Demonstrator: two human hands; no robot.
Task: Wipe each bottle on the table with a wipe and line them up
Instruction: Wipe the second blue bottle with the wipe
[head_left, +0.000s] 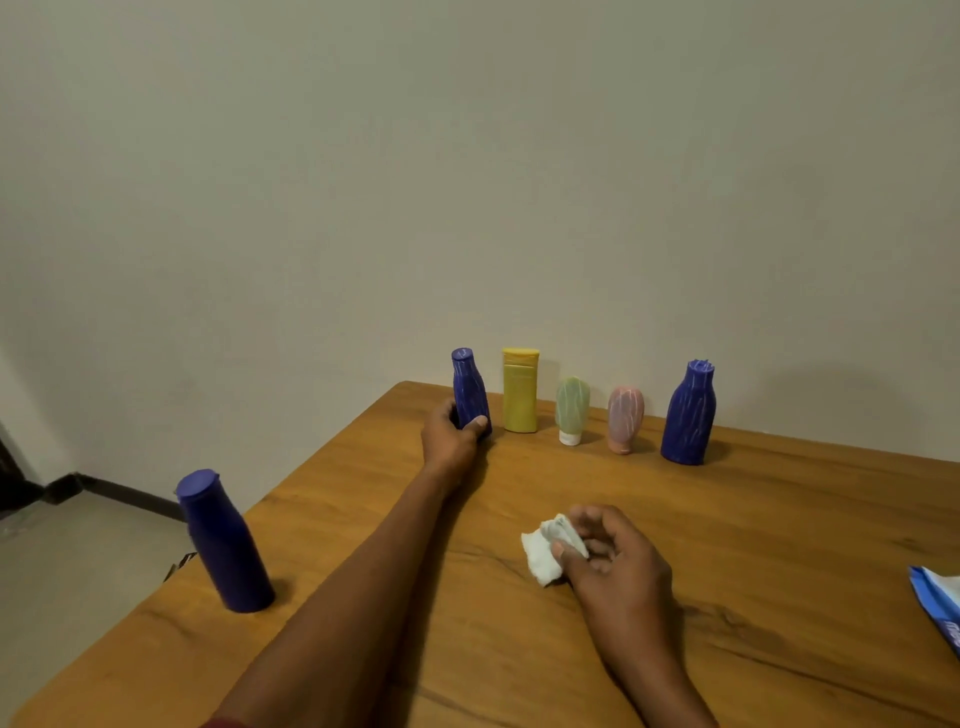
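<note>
Left hand (451, 431) extended to far desk (753, 519) edge, fingers curled round base of small blue bottle (469, 391), which tilts slightly. Bottle stands at left end of row along wall: yellow bottle (519, 389), green tube (571, 410), pink tube (625, 420), large blue bottle (689, 413), all upright, spaced apart. Right hand (613, 558) rests on desk nearer camera, pinching crumpled white wipe (544, 551). Separate blue bottle (224, 543) stands near left desk edge, well apart from row. Wipe packet (937, 603) at right edge, partly out of view.

Blue wipes packet (937, 603) is cut off at right edge
</note>
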